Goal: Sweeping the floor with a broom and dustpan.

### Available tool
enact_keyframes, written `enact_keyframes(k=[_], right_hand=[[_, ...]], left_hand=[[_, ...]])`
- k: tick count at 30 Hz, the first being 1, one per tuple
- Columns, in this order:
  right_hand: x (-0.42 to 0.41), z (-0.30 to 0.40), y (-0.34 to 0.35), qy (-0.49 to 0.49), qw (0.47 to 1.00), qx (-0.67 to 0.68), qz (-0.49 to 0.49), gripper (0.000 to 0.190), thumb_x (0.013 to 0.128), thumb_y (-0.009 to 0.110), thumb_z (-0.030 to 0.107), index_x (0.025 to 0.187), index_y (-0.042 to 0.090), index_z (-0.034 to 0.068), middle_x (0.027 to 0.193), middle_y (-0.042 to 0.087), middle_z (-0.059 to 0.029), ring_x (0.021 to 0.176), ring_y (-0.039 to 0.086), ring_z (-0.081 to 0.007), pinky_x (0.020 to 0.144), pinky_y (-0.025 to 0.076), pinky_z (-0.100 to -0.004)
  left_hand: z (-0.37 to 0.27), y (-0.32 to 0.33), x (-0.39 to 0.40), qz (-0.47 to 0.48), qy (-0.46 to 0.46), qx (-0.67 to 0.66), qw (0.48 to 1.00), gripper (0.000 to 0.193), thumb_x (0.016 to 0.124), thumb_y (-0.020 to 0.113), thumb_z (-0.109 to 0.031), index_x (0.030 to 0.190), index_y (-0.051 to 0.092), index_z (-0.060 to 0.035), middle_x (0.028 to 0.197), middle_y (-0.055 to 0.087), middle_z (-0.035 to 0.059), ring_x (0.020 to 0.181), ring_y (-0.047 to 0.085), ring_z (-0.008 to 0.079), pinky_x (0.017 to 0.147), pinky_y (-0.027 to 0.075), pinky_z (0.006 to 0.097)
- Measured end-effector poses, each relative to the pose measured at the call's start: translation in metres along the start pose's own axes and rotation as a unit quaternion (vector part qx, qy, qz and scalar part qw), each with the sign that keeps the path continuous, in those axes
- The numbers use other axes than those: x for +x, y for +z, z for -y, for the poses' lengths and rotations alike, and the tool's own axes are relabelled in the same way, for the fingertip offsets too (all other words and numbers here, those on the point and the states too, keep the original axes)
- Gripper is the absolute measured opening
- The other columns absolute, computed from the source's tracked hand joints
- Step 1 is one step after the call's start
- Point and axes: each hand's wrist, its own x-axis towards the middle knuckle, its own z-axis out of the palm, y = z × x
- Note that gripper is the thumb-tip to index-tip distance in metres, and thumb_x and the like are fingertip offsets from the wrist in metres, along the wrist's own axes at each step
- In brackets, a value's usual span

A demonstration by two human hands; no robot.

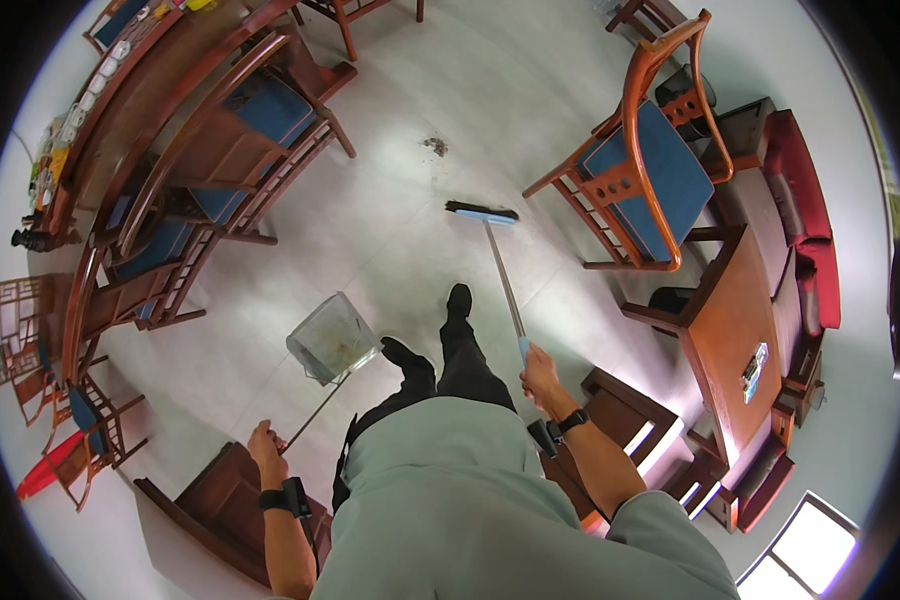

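My right hand [541, 379] is closed round the light-blue grip of a long-handled broom [502, 274]. The broom's blue head with dark bristles rests on the pale tiled floor, ahead of my feet. A small pile of dark debris [436, 146] lies on the floor beyond the bristles. In my left hand [267, 442] is the thin handle of a long-handled dustpan [334, 339]. Its translucent grey pan, with some dirt showing in it, is at the left of my black shoes.
Wooden chairs with blue seats [270, 112] line a long wooden table [150, 67] on the left. Another blue-seated chair [649, 180] stands ahead on the right, near a wooden coffee table [731, 345] and a red-backed sofa [817, 285]. Dark wooden furniture [225, 502] is close by my left arm.
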Motion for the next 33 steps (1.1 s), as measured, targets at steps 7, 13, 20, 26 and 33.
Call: enact_keyframes(k=[7,13,20,26,33], right_hand=[[0.005,-0.141,-0.007,-0.145,0.967,-0.2,-0.064,0.046,0.093,0.037,0.031,0.133,0.044,0.01,0.083,0.063,-0.0166,0.063,0.061,-0.0268,0.063,0.051,-0.0397],[0.011,-0.205,0.02,-0.222,0.938,-0.247,-0.101,0.046,0.092,0.039,0.032,0.133,0.043,0.009,0.107,0.06,-0.0257,0.1,0.057,-0.0443,0.088,0.044,-0.0484],[0.073,-0.151,0.068,-0.142,0.946,-0.28,-0.083,0.044,0.092,0.037,0.028,0.133,0.043,0.012,0.109,0.057,-0.0267,0.099,0.054,-0.0468,0.087,0.043,-0.0506],[0.152,-0.024,0.094,-0.17,0.942,-0.282,-0.06,0.04,0.092,0.036,0.023,0.131,0.043,0.017,0.09,0.064,-0.0227,0.066,0.063,-0.04,0.053,0.052,-0.0431],[0.268,0.171,0.086,-0.252,0.879,-0.4,-0.063,0.032,0.09,0.037,0.022,0.114,0.048,0.004,0.097,0.062,-0.0209,0.072,0.064,-0.0374,0.057,0.053,-0.0441]], left_hand=[[0.006,-0.017,0.017,-0.01,0.005,0.038,0.999,0.018,0.08,0.059,-0.013,0.068,0.047,-0.0107,0.053,0.035,-0.0023,0.041,0.033,0.0096,0.04,0.034,0.027],[0.001,-0.04,0.028,-0.028,0.008,0.088,0.996,0.018,0.079,0.059,-0.014,0.067,0.047,-0.0111,0.053,0.035,-0.0023,0.04,0.033,0.0098,0.039,0.034,0.0269],[-0.023,-0.056,0.028,-0.072,0.015,0.082,0.994,0.022,0.078,0.059,-0.014,0.064,0.042,-0.0126,0.052,0.034,-0.003,0.039,0.032,0.0095,0.038,0.032,0.0263],[-0.043,-0.052,0.015,-0.116,0.052,0.049,0.991,0.018,0.078,0.06,-0.014,0.067,0.047,-0.0108,0.059,0.036,-0.0035,0.043,0.03,0.0083,0.041,0.03,0.0246],[-0.064,-0.014,-0.009,-0.188,0.034,-0.018,0.981,0.024,0.079,0.061,-0.016,0.064,0.042,-0.0138,0.054,0.032,-0.004,0.042,0.03,0.0081,0.04,0.028,0.0258]])
